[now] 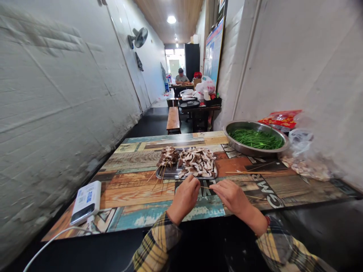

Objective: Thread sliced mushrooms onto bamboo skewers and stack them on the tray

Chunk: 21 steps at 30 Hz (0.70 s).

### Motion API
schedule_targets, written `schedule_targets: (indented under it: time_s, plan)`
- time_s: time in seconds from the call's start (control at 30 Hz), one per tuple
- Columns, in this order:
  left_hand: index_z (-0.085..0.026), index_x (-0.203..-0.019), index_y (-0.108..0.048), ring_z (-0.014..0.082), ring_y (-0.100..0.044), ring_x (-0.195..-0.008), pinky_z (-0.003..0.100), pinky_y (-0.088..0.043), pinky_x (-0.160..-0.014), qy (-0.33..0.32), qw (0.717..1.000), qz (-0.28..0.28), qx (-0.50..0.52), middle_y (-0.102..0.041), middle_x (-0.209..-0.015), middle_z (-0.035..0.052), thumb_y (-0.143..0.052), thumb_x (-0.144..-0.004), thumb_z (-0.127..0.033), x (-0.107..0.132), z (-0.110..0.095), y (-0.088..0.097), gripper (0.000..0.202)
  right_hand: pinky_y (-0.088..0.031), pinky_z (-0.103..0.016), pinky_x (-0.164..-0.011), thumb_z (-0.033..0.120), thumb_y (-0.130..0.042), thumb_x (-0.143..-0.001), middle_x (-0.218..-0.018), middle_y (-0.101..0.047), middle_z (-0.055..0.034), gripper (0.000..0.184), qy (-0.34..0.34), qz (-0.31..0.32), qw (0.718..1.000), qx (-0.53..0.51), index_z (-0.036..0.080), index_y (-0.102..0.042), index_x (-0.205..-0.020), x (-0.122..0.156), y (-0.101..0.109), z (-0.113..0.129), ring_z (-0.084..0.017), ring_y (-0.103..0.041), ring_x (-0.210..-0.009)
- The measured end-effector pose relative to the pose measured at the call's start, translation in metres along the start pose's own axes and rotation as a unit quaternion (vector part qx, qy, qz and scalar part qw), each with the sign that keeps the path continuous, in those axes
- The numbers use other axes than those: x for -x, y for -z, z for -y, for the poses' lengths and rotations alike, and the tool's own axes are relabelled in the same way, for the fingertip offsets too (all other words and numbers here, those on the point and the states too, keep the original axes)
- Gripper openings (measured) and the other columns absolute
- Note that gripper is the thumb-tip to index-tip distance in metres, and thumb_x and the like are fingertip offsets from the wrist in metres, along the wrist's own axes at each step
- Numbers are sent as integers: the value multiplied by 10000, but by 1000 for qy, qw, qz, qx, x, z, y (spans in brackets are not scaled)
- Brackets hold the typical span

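My left hand [185, 198] and my right hand [233, 197] rest on the patterned table [133, 190], close together, fingers curled round a thin bamboo skewer [206, 187] that runs between them. Just beyond them lies a flat metal tray [168, 173] piled with sliced mushrooms [198, 162]. Several finished mushroom skewers [167, 158] lie on the tray's left side, their sticks pointing toward me. More loose bamboo skewers [249, 173] lie on the table to the right of the tray.
A metal bowl of green stalks [255, 139] stands at the far right by the wall, with plastic bags [303, 158] beside it. A white power bank and phone [86, 202] with a cable lie at the left. Far down the room a person sits at another table [181, 77].
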<state>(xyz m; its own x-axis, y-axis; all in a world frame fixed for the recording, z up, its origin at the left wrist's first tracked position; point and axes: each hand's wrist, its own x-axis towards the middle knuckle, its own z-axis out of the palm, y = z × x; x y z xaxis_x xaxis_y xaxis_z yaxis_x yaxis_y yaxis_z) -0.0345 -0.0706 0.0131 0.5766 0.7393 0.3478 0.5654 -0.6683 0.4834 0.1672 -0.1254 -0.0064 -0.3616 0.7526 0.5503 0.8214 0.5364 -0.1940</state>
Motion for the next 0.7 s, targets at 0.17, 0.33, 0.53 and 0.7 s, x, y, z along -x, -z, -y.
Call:
schedule_targets:
  time_s: [0.17, 0.33, 0.53, 0.7]
  plan:
    - [-186, -834, -546, 157, -523, -775, 273, -420, -690, 3, 997, -10, 76, -536, -850, 38, -442, -894, -214, -10, 17, -4, 123, -494, -304, -737, 155, -456, -922, -893, -695, -69, 228, -82, 15, 987, -139, 202, -651, -1031, 4, -17, 4, -194, -648, -829]
    - [-177, -866, -570, 188, -537, -826, 326, -428, -758, 57, 994, -97, 8, -559, -860, 59, -433, -906, -242, -20, 42, -3, 157, -439, -246, -507, 280, -519, -864, -661, -621, -2, 145, -307, -83, 881, -350, 190, -632, -877, -13, -22, -1, -135, -571, -539]
    - [-167, -851, -599, 228, -519, -887, 358, -419, -786, 71, 983, -68, -156, -551, -900, 91, -555, -838, -231, -25, 54, -6, 79, -292, -156, -368, 404, -670, -748, -634, -552, 38, 257, -411, -177, 691, -568, 170, -598, -827, -42, -22, -7, -64, -445, -455]
    - [-166, -738, -602, 211, -517, -841, 335, -411, -753, 74, 985, -67, -139, -545, -833, 79, -529, -836, -198, -36, 59, -12, 127, -301, -155, -359, 437, -703, -700, -614, -553, 44, 302, -402, -177, 678, -589, 166, -615, -799, -57, -34, -10, -62, -447, -456]
